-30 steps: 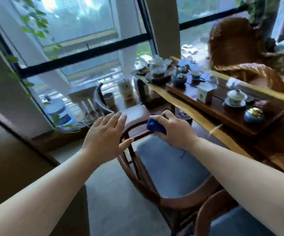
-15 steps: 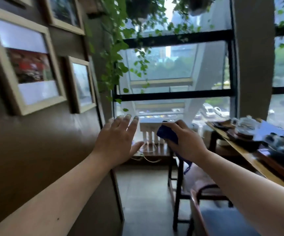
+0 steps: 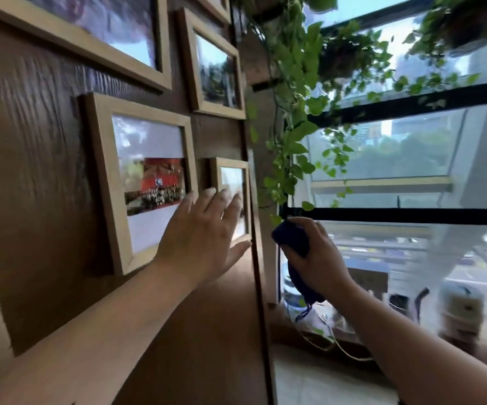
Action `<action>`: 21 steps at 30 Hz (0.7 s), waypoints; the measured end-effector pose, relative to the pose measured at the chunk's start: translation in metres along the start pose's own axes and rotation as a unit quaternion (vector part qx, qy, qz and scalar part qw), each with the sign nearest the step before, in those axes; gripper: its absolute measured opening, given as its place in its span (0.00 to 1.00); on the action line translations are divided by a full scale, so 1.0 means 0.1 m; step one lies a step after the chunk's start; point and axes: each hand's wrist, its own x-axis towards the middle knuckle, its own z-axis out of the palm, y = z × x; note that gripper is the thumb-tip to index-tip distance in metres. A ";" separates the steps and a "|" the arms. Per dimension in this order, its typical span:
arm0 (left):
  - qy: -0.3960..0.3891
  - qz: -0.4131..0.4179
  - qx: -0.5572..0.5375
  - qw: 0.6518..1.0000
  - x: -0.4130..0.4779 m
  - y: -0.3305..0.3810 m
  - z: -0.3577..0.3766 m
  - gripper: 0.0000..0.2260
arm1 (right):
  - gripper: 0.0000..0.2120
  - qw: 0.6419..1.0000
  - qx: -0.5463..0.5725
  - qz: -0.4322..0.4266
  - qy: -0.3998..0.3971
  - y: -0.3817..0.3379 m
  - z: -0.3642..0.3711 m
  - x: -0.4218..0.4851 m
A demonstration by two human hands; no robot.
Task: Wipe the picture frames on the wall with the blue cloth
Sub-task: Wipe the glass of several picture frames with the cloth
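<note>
— So, what is the wall [image 3: 46, 171] like?

— Dark brown, with a rippled wood grain. Pale wooden frames hang on it, all rectangular with flat, square-edged borders. The mid frame [image 3: 102, 182] holds a white mat and a red-toned photo; a small frame [image 3: 215, 176] hangs just right of it, at the wall's edge.

— And the left hand [image 3: 204, 244]?

— It is spread flat, fingers extended and a little apart, thumb out to the side, holding nothing. It lies in front of the gap between those two frames, fingertips over the small one's glass (whether it actually touches cannot be told).

— The cloth [image 3: 293, 244]?

— Dark blue, soft and bunched. The right hand [image 3: 315, 258] is curled closed round it, with one crumpled end poking above the fingers and a limp tail hanging below the wrist. It is held in front of the window [image 3: 397, 159], just right of the wall's edge, apart from every frame.

— Anything else?

— Leafy green vines [image 3: 292, 112] trail down beside the glass.
</note>
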 end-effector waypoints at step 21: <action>-0.118 -0.029 0.286 0.951 1.44 -0.58 0.66 0.41 | 0.16 0.961 0.266 -0.076 0.009 0.40 1.37 1.84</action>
